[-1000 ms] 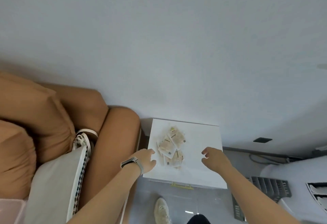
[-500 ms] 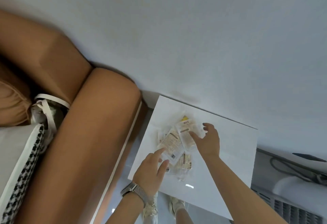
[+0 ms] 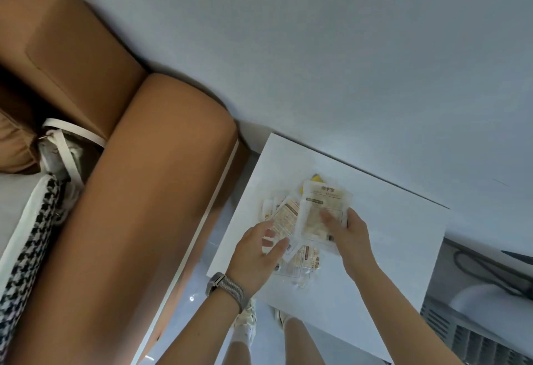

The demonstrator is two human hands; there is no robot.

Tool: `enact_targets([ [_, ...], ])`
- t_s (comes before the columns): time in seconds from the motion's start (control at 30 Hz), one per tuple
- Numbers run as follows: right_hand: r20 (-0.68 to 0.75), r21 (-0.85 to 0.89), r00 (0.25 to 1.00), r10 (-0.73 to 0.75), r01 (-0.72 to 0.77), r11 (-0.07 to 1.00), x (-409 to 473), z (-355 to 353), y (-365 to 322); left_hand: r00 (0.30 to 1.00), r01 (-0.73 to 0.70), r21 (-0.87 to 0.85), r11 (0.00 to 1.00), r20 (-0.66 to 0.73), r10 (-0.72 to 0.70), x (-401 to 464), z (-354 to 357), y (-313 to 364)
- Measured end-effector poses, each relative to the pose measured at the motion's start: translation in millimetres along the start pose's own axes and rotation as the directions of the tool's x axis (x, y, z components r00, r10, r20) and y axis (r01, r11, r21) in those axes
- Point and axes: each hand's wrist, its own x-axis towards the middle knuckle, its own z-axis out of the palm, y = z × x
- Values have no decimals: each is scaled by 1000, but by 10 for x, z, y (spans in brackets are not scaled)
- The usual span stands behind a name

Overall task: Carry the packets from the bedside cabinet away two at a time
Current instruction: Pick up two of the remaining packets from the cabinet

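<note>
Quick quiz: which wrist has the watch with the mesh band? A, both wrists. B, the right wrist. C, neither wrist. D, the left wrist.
D: the watch sits on the wrist behind the left hand, while the forearm behind the right hand, which grips a packet, is bare.

A person stands by a white bedside cabinet that sits against a pale wall. A small pile of packets lies on its top. The right hand holds one clear packet by its lower edge, with the thumb on top. The left hand pinches another packet just beside it. A grey watch band is on the left wrist. A brown bed frame stands to the left of the cabinet. A black and white checked cushion lies on the bed. The person's shoes show on the floor below
</note>
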Motion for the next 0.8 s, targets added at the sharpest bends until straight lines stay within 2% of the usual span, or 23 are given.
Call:
enact_targets([
  [0.07,213,181,977,3,-43,983,-240,-2,-88,998,46,-191,981,54,-36,17,19,130],
  [0.13,403,202,915,21,-111,973,-424,22,-131,990,109,-393,913,127,-64,43,31,217],
  [0.17,429,175,902,43,-130,976,-463,41,-105,982,160,-472,867,165,-91,57,28,238],
  [0.2,394,150,917,58,-127,981,-486,77,-102,976,194,-502,843,185,-115,66,16,246],
  [0.27,114,25,989,91,-95,995,-404,160,-11,980,193,-471,861,140,-143,72,-16,227],
  [0.3,-38,-41,994,105,-107,993,-352,212,27,983,180,-458,871,102,-150,73,-32,197],
  [0.33,-130,-81,983,127,-138,987,-313,278,45,984,177,-455,873,77,-159,71,-52,167],
  [0.47,-135,-132,971,198,-216,967,-107,555,156,980,197,-390,899,66,-187,56,-123,67],
  [0.57,-197,-234,970,139,-184,955,-31,663,173,980,201,-388,900,88,-180,52,-139,9],
  [0.7,-267,-51,959,99,-117,992,-54,668,234,977,214,-434,875,88,-195,87,-133,-18],
  [0.8,-259,27,953,157,-155,988,-126,616,279,981,192,-473,860,59,-187,120,-119,17],
])
